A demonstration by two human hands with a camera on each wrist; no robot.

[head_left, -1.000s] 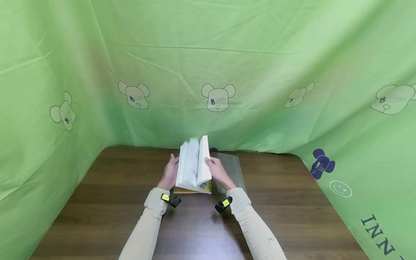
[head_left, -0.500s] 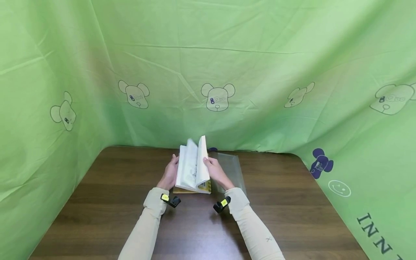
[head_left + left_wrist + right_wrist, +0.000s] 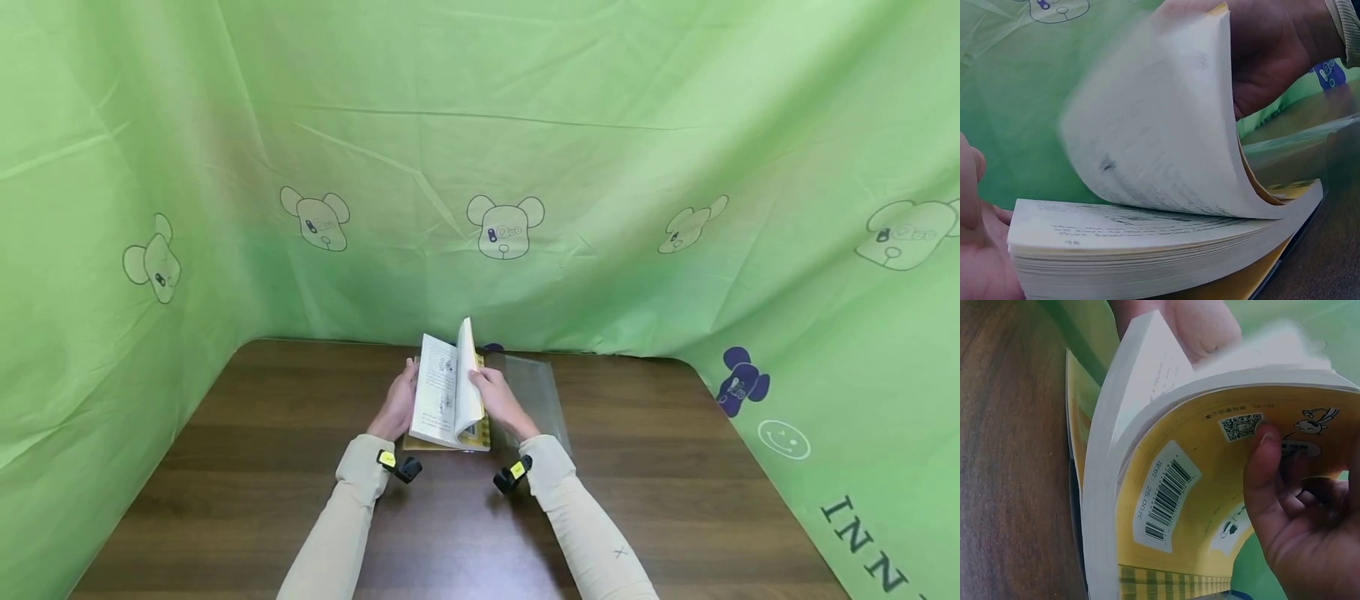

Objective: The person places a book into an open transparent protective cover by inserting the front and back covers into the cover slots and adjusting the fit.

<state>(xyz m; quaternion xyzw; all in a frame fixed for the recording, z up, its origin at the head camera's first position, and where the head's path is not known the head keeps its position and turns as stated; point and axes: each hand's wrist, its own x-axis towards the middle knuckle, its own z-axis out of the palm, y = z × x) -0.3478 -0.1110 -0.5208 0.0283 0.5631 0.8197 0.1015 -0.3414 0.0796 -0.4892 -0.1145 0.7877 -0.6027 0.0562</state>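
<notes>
Book: lies parted between the two hands, its left part low and its right part bent up; the book (image 3: 435,392) has printed white pages with small drawings.
Left hand: the left hand (image 3: 396,406) is along the book's left edge, touching it; its fingers are partly hidden, so I cannot tell whether they grip.
Right hand: the right hand (image 3: 501,400) grips the raised pages together with the cover, its fingers curled.
Cover: the yellow cover (image 3: 1213,487) faces the right hand, one fingertip on it at the corner of a QR code (image 3: 1238,427); a barcode label (image 3: 1167,499) sits nearer its spine.
Loose page: a blurred page (image 3: 1147,112) curves up from the thick page stack (image 3: 1135,272), between the hands.
Underneath: a yellow layer (image 3: 431,445) shows below the book's near edge, between the wrists.
Plastic: a clear sheet (image 3: 536,392) lies beneath the right hand and out to its right.
Wrists: each bears a black device with a yellow label, below a pale sleeve (image 3: 337,525).
Table: brown wood grain; the table (image 3: 450,533) spreads under both hands.
Backdrop: green cloth (image 3: 375,292) with bear heads, beyond the hands and to both sides.
</notes>
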